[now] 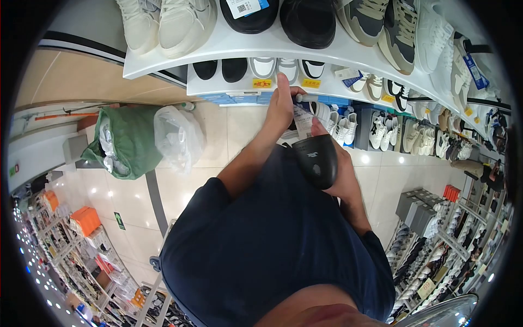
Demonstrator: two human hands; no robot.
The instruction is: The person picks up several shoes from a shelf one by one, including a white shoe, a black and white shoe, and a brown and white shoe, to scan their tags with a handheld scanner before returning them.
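A black shoe [316,162] with a smooth rounded toe is held in my right hand [343,171], its toe towards my chest. My right thumb points up near a white printed tag [303,122] at the shoe's far end. On the left of the tag is my left hand [279,111], thumb raised and a finger bent around a small pale rounded end. What that small thing is, I cannot make out. Both hands are in front of the white shelves.
White shelves [218,83] of shoes curve across the top, with yellow labels on the lower one. A green sack [128,141] and a translucent plastic bag [177,139] rest on the tiled floor at left. Shoe racks and grey boxes [417,210] are at right.
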